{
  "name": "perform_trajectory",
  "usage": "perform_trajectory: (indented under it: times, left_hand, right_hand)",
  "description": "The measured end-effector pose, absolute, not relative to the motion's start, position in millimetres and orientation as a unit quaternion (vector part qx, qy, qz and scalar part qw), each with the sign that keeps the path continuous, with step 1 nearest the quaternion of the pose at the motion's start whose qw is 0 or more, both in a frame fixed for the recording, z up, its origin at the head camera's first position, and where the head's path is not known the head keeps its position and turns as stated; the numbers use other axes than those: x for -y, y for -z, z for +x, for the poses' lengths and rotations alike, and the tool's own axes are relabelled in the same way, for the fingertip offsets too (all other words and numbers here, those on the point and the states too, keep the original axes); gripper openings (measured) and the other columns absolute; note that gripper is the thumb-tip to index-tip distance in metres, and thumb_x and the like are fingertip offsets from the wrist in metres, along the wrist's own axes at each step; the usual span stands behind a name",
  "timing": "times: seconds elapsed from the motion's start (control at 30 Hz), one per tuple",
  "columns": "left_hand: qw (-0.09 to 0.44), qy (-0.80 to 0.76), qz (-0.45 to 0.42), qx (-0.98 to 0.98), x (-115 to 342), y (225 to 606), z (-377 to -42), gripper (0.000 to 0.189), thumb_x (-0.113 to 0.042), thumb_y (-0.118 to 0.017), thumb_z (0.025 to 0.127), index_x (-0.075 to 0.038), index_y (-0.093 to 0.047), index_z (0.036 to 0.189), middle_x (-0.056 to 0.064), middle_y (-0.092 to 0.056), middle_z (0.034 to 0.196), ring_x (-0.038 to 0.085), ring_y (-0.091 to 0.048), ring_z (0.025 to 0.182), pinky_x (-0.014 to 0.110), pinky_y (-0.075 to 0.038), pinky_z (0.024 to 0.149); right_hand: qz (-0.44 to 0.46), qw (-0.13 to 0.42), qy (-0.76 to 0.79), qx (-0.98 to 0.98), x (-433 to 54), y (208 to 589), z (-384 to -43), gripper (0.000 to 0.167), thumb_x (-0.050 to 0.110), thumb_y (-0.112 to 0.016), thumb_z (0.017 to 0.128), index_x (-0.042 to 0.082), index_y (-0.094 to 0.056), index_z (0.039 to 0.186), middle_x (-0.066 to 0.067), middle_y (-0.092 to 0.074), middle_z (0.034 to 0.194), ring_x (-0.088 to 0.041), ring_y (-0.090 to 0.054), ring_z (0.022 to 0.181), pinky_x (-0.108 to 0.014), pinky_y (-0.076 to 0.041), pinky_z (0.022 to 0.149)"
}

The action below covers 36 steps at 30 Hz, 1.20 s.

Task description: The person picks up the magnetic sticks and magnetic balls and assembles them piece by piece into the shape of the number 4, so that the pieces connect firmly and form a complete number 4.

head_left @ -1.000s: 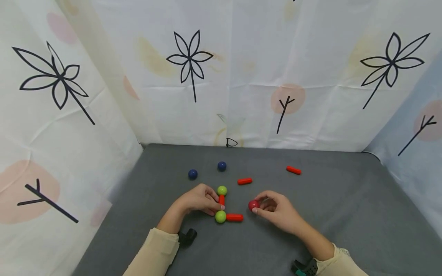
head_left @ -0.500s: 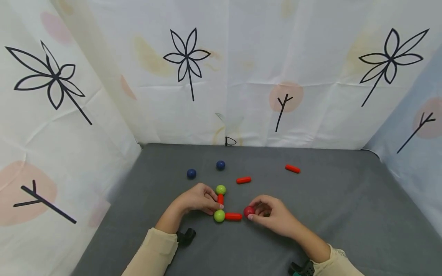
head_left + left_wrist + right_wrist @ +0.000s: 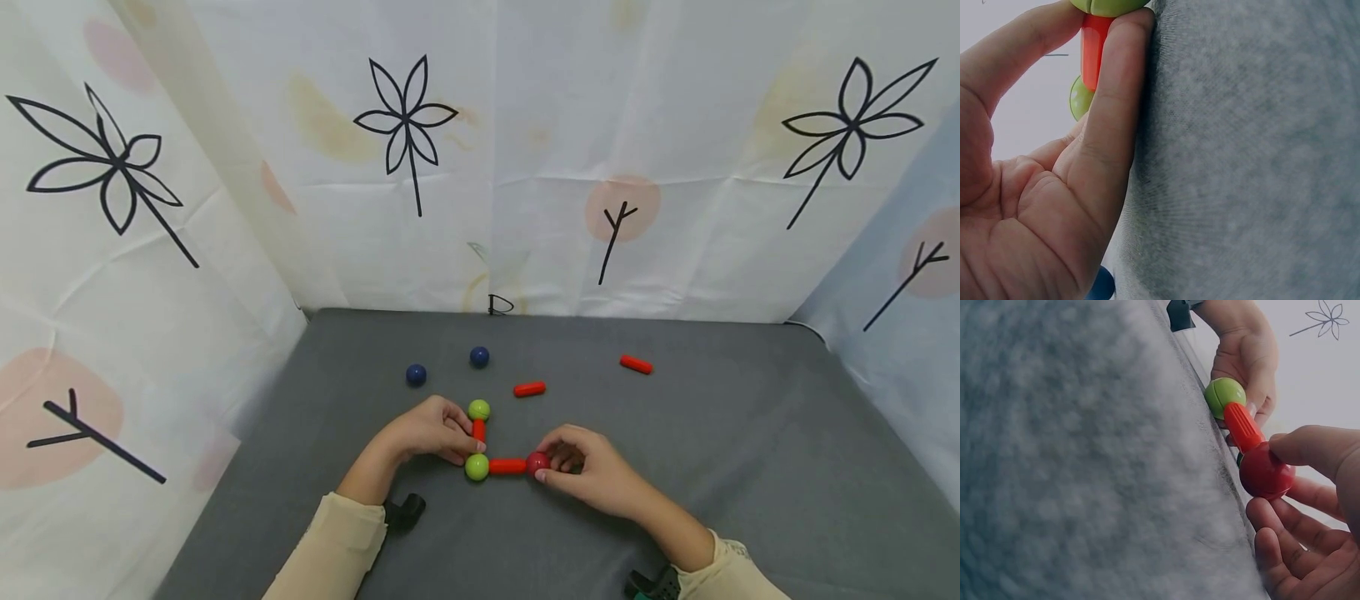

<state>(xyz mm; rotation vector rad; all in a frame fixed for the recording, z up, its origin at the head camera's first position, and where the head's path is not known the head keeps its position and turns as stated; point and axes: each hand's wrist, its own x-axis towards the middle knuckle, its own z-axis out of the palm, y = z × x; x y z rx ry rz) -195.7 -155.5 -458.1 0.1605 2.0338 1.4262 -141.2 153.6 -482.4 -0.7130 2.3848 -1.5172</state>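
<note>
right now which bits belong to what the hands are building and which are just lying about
Looks part of the job:
near green ball
far green ball
red stick between them
red ball, in the right hand
second red stick, touching it

Lying about, perhaps spare parts:
left blue ball
right blue ball
left loose red stick
right loose red stick

My left wrist feed cut the near green ball (image 3: pixel 1111 5) off at the top, and the left hand (image 3: pixel 1054 184) hid part of a blue ball (image 3: pixel 1103 285). In the head view I lost some of a red stick (image 3: pixel 479 428) behind it. My right feed cropped the right hand (image 3: pixel 1316 539) and blurred the grey cloth (image 3: pixel 1091 456).
</note>
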Motion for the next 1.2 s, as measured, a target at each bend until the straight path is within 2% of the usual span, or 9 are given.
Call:
perform_trajectory:
  times: [0.6,1.2]
  left_hand:
    - [0.32,-0.538,0.059,-0.778,156.2,461.5,-195.6,0.027,-0.016,-0.089,0.086,0.0,-0.072,0.1,0.007,-0.079,0.083,0.015,-0.074,0.071,0.035,-0.067,0.074]
    - [0.312,-0.533,0.072,-0.783,155.7,461.7,-195.4,0.026,-0.017,-0.089,0.087,0.0,-0.072,0.098,0.006,-0.079,0.082,0.015,-0.074,0.071,0.035,-0.067,0.073]
  right_hand:
    - [-0.247,0.12,0.493,-0.825,-154.1,482.5,-142.7,0.026,0.027,-0.082,0.096,0.016,-0.072,0.117,-0.003,-0.068,0.1,-0.011,-0.063,0.079,-0.026,-0.057,0.069]
    - [-0.26,0.136,0.493,-0.819,-156.2,479.0,-146.0,0.025,0.027,-0.081,0.097,0.015,-0.072,0.117,-0.003,-0.069,0.098,-0.012,-0.065,0.078,-0.028,-0.058,0.069]
